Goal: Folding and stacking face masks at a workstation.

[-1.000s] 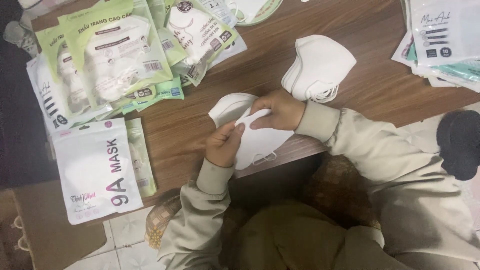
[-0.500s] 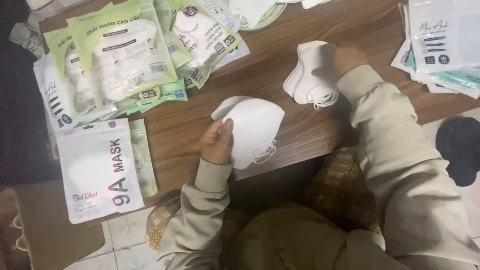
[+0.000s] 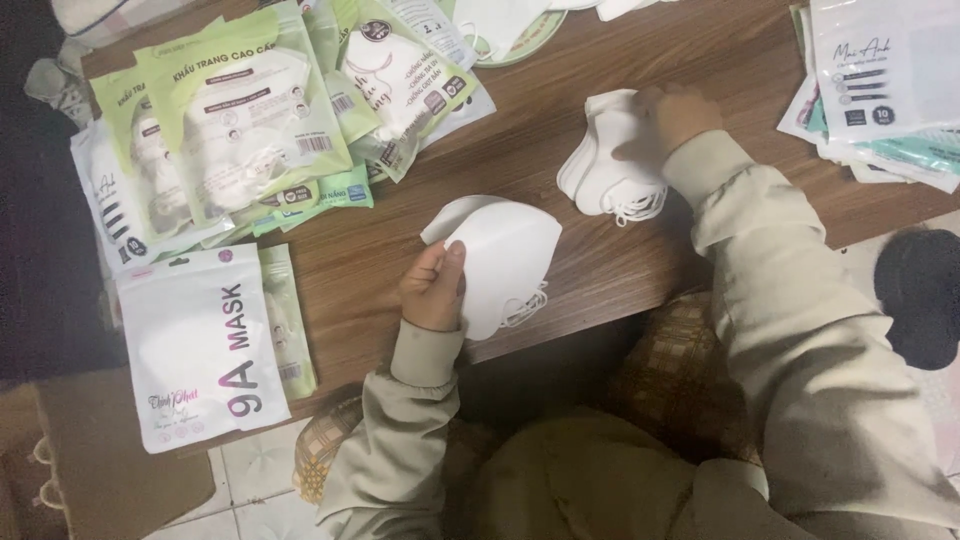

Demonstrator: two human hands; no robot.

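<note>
- White folded face masks [image 3: 505,260], a small handful, are held in the left hand [image 3: 432,290] near the front edge of a brown wooden table [image 3: 620,270].
- Left fingers are pressed together along the masks' left edge, thumb on top, pinching the handful; its ear loops hang over the table edge.
- Farther back and to the right, the right hand [image 3: 672,118] rests on a stack of white masks [image 3: 608,160] lying on the table.
- Right fingers are curled over the far right corner of that stack; whether they grip it or only touch it cannot be told.
- The two hands are well apart.
- Both arms wear beige sleeves [image 3: 790,300].
- Green-and-white mask packets [image 3: 240,130] lie piled at the far left.
- A white mask pouch [image 3: 200,345] lies at the near left, hanging past the table edge.
- More flat packets [image 3: 880,80] lie at the far right.
</note>
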